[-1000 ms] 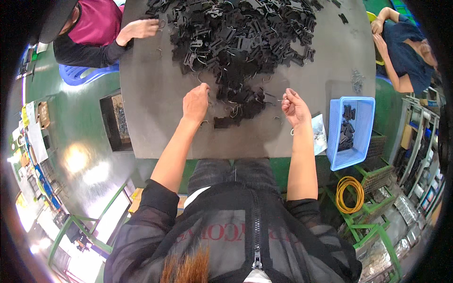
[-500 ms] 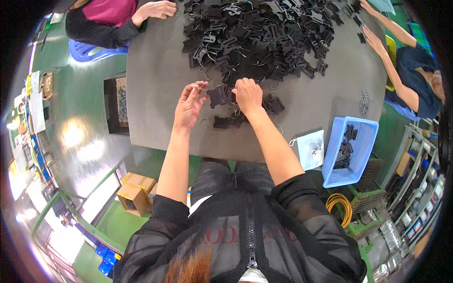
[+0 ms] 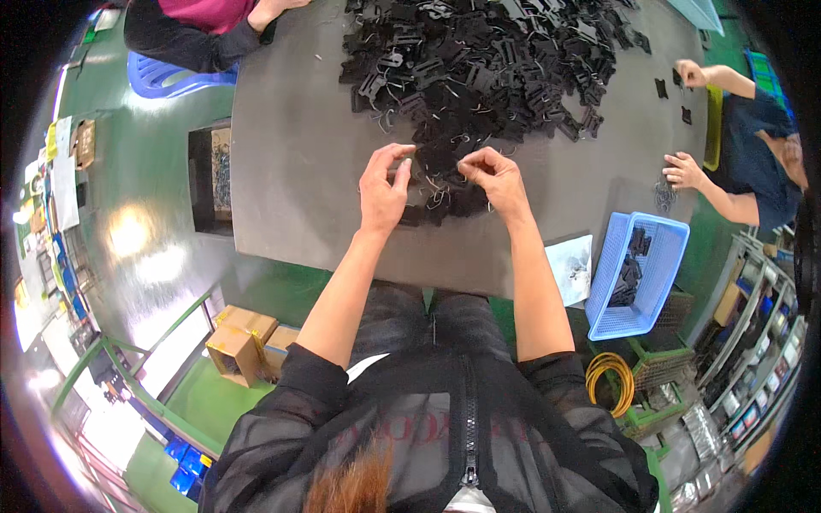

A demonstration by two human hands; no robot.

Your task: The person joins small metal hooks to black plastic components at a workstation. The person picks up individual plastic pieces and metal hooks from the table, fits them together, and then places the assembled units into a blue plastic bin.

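Several flat black plastic pieces [image 3: 438, 161] with thin wire hooks lie in front of me at the near edge of a large dark pile. My left hand [image 3: 386, 190] is beside them on the left, thumb and forefinger apart with nothing visible between them. On the other side my right hand [image 3: 499, 181] has thumb and forefinger pinched together close to the pieces. Whatever sits in that pinch is too small to make out. Loose wire hooks [image 3: 438, 198] show among the black pieces between my wrists.
The big pile [image 3: 487, 68] covers the far middle of the grey table [image 3: 291, 188]. At the right edge stand a blue basket [image 3: 601, 295] holding black pieces and a pale bag [image 3: 569, 267]. One co-worker's hand [image 3: 682, 171] rests by a heap of hooks [image 3: 664, 197]; another co-worker's sleeve [image 3: 192, 43] is far left.
My left hand has moved right and let go of the wire and black piece it was holding. My right hand has shifted right. The right-hand co-worker's hands have moved apart, one to the hooks.
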